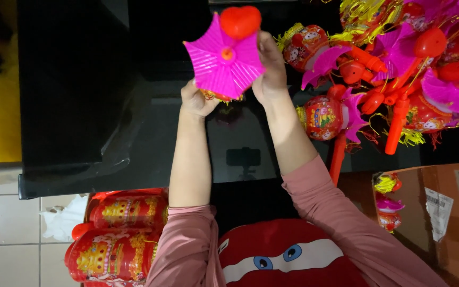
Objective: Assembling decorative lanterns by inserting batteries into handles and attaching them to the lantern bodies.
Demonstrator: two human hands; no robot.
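Your two hands hold one toy lantern up over the black glossy table (107, 133). The lantern's magenta pleated top (223, 61), shaped like a small umbrella, faces the camera, with an orange knob at its centre and a red heart-shaped piece (240, 21) at its upper edge.

Your left hand (197, 100) sits under the lower left edge of the magenta top, fingers curled closed around the part of the lantern hidden beneath; a bit of gold trim shows just beside the knuckles. Your right hand (271, 69) presses against the right edge of the top, fingers extended upward toward the red heart piece and clamped on the rim.

To the right on the table lies a pile of finished lanterns (399, 64): red printed bodies, magenta tops, orange-red handles, yellow tassels. Lower left, on the tiled floor, stand stacked red lantern bodies (118, 239) with gold print, beside a crumpled white paper (62, 218). Lower right, a cardboard box (442, 212) holds a few more lantern parts. Pink sleeves cover both forearms' upper parts.
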